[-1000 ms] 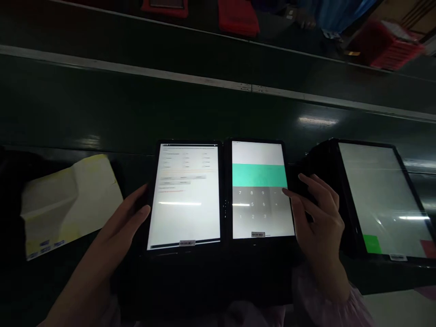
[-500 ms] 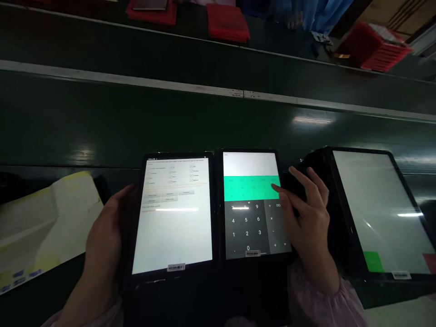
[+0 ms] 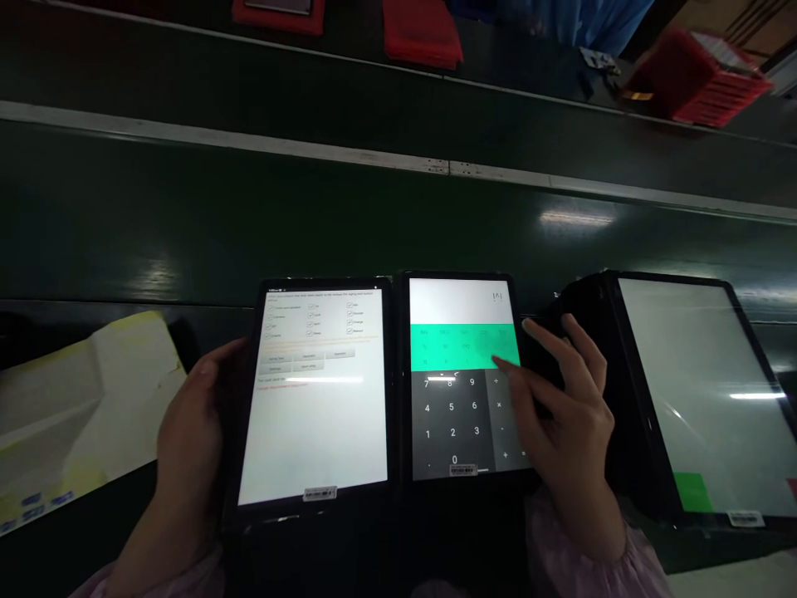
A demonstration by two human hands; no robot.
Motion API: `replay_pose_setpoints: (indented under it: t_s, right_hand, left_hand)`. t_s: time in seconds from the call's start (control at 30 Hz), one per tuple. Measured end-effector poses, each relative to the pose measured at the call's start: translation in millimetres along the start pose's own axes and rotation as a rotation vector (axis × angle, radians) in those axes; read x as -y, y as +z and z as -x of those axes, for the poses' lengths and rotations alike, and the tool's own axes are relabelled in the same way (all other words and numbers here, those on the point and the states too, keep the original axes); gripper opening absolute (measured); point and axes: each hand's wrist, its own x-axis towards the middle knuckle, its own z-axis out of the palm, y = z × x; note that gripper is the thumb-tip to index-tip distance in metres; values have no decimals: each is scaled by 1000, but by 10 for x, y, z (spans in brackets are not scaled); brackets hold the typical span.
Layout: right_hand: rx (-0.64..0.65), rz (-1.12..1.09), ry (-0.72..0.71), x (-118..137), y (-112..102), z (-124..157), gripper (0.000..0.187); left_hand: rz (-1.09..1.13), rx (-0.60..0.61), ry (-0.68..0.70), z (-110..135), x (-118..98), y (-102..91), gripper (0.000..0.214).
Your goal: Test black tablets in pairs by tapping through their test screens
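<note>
Two tablets lie side by side in front of me. The left tablet [image 3: 317, 440] shows a white page of checkboxes and grey buttons, with a barcode label at its lower edge. My left hand [image 3: 190, 423] grips its left side, fingertips hidden at the dark edge. A calculator fills the screen of the middle tablet [image 3: 452, 419], with a green function panel above the number keys. Over that green panel, the index finger of my right hand [image 3: 569, 419] points at the lower right keys, other fingers spread; whether it touches the glass I cannot tell.
To the right, a third tablet [image 3: 710, 390] with a pale screen and green corner block sits on a dark stack. A yellowed paper sheet [image 3: 112, 399] lies at left. Across the metal strip [image 3: 311, 149] are red pouches [image 3: 420, 33] and a red stack [image 3: 701, 79].
My right index finger has moved slightly down and left over the green panel. Small characters have appeared in the calculator's white field. My left hand stays in place.
</note>
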Motion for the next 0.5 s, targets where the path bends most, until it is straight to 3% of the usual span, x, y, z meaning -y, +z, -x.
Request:
replay_pose_setpoints:
  t_s: [0.1,0.23,0.4,0.5]
  right_hand:
    - [78,-98,-94,165,-15,-2,24]
    - [132,-137,-101,320,66,25,22]
    - [192,-117,-117,414,134,35,26]
    - [94,-81,-63,302,79,14,25]
  left_hand:
    - [76,-15,-29,9,-5,30,43]
    - [44,-34,-65,11,-32,18,44]
    - [29,45,-85,41,-94,-28,46]
    - [-2,19,-25,70,-80,-32,44]
